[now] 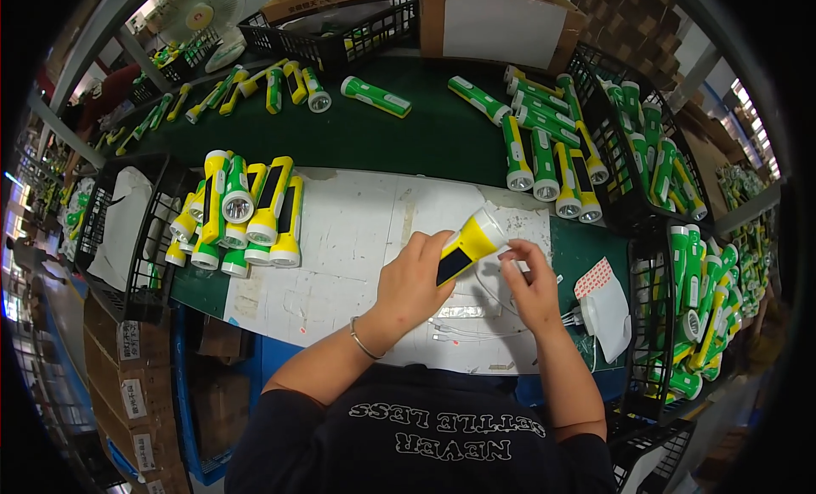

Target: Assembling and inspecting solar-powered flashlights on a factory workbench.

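My left hand point(414, 282) is wrapped round a yellow flashlight point(470, 246) with a dark solar panel and a white head, tilted up to the right. Close to that head is my right hand point(534, 283), its thumb and forefinger bent toward each other in a pinch; whatever lies between the tips is too small to make out. A thin white cable point(491, 288) curves down between the flashlight and the right hand. More white cables with plugs point(455, 331) lie on the white work surface point(340, 265) below.
Yellow and green flashlights point(246, 214) are piled at left, beside a black crate point(161, 231). Others lie along the green table point(357, 146). Flashlight-filled crates point(650, 341) stand at right. A white paper packet point(608, 320) lies near the right forearm. Cardboard boxes point(501, 22) stand behind.
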Demonstrator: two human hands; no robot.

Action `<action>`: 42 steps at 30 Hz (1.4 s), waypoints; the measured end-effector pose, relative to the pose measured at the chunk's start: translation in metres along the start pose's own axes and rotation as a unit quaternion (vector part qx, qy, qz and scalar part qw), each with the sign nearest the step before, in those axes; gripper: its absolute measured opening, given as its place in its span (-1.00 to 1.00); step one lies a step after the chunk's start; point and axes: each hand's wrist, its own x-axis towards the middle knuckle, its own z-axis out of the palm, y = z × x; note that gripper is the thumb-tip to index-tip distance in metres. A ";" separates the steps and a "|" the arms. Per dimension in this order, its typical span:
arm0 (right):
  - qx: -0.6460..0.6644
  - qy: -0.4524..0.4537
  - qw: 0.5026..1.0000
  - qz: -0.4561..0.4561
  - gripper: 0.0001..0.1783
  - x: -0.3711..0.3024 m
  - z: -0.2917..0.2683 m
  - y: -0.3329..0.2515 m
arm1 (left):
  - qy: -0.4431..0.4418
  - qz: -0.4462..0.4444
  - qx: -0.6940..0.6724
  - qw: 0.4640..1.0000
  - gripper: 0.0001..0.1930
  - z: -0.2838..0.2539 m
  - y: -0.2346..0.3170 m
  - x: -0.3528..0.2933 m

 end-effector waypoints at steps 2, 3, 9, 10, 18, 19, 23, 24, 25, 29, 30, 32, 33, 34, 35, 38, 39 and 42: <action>0.041 0.014 0.998 -0.039 -0.68 0.012 -0.010 0.008 | 0.020 0.031 0.010 0.999 -0.38 0.000 0.004 -0.003; 0.081 -0.009 0.996 -0.017 -0.68 0.013 -0.016 0.006 | 0.027 0.045 0.017 0.998 -0.38 0.000 0.006 -0.005; -0.025 -0.037 0.996 -0.076 -0.58 0.010 -0.015 -0.001 | -0.036 0.072 0.012 0.997 -0.42 0.005 0.005 -0.005; -0.106 -0.035 0.990 -0.083 -0.61 0.013 -0.016 -0.002 | -0.044 0.102 -0.001 0.994 -0.41 0.003 0.007 -0.006; -0.174 -0.037 0.984 -0.003 -0.62 0.025 -0.010 0.000 | -0.078 0.103 -0.073 0.989 -0.39 0.016 0.006 -0.004; -0.223 -0.037 0.974 0.029 -0.60 0.025 -0.008 -0.006 | -0.009 0.155 -0.067 0.986 -0.39 0.019 0.005 -0.004; 0.016 -0.037 0.998 0.038 -0.65 0.021 -0.011 0.009 | -0.132 -0.024 -0.395 0.909 -0.48 0.033 -0.019 0.001; 0.007 -0.034 0.999 0.028 -0.64 0.016 -0.013 0.017 | -0.176 -0.107 -0.552 0.808 -0.51 0.032 -0.018 0.001; 0.026 -0.043 0.998 0.033 -0.63 0.009 -0.012 0.020 | -0.214 -0.185 -0.684 0.672 -0.54 0.030 -0.016 0.001; 0.077 -0.125 0.986 0.073 -0.67 -0.025 -0.001 0.029 | -0.192 -0.285 -0.685 0.642 -0.66 0.035 -0.013 0.002; 0.063 -0.142 0.984 0.082 -0.67 -0.032 0.004 0.033 | -0.185 -0.293 -0.695 0.630 -0.70 0.032 -0.007 0.003; 0.070 -0.158 0.980 0.100 -0.65 -0.044 0.011 0.039 | -0.189 -0.306 -0.695 0.623 -0.70 0.034 -0.006 0.006; 0.069 -0.171 0.977 0.104 -0.64 -0.049 0.014 0.044 | -0.191 -0.320 -0.694 0.616 -0.70 0.034 -0.005 0.006; 0.050 -0.178 0.976 0.116 -0.62 -0.052 0.016 0.045 | -0.192 -0.320 -0.694 0.616 -0.70 0.036 -0.005 0.006; 0.050 -0.178 0.976 0.116 -0.62 -0.054 0.018 0.044 | -0.185 -0.313 -0.704 0.610 -0.69 0.036 -0.004 0.007; 0.020 -0.218 0.967 0.128 -0.66 -0.058 0.028 0.046 | -0.178 -0.310 -0.714 0.602 -0.69 0.037 -0.003 0.008; 0.020 -0.217 0.968 0.128 -0.66 -0.060 0.029 0.045 | -0.179 -0.313 -0.713 0.601 -0.69 0.037 -0.002 0.008; 0.045 -0.209 0.969 0.127 -0.65 -0.064 0.033 0.038 | -0.183 -0.307 -0.711 0.605 -0.70 0.042 0.000 0.010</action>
